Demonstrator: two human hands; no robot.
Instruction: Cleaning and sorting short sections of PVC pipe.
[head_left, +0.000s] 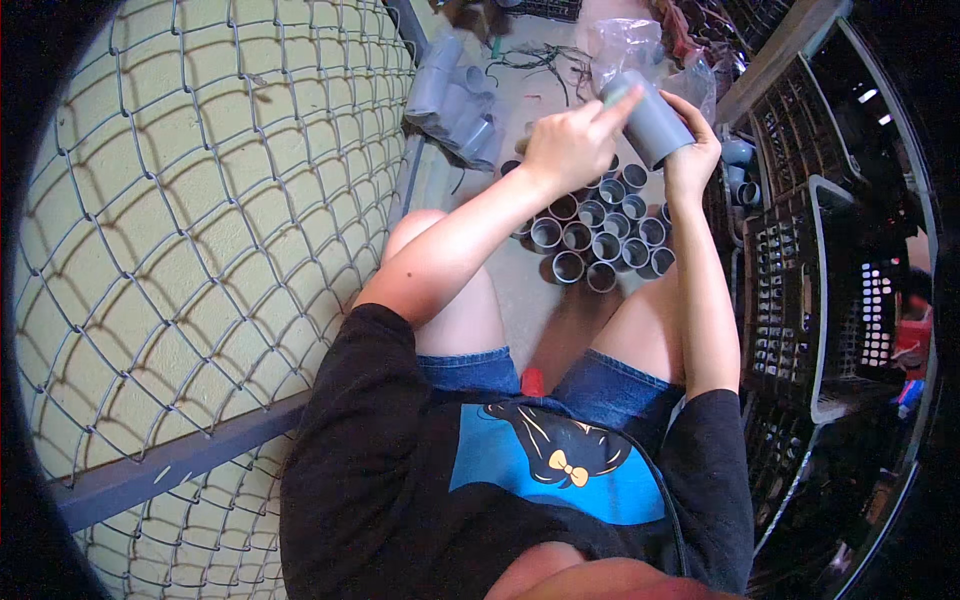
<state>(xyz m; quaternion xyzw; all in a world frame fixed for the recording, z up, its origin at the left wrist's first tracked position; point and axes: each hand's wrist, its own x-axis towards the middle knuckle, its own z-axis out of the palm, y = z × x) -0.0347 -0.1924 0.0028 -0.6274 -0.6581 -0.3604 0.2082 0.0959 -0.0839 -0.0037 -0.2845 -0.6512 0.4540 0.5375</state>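
A grey plastic pipe piece (658, 124) is held up, tilted, over the floor. My right hand (694, 146) grips it from the right, with fingers behind it and the palm near its lower end. My left hand (576, 146) is at its upper left side, index finger extended across the pipe's surface; a blurred greenish thing shows by the fingertips, too unclear to name. Below the hands, several grey pipe pieces (606, 246) stand upright on the floor in a close group, their round openings facing up. My forearms and left hand hide some of them.
A chain-link fence (217, 210) runs along the left. Plastic-wrapped grey pipes (454, 105) lie beside it. Clear plastic bags (626, 45) and dark tangled cords (551, 64) are at the far end. Black plastic crates (780, 292) line the right side.
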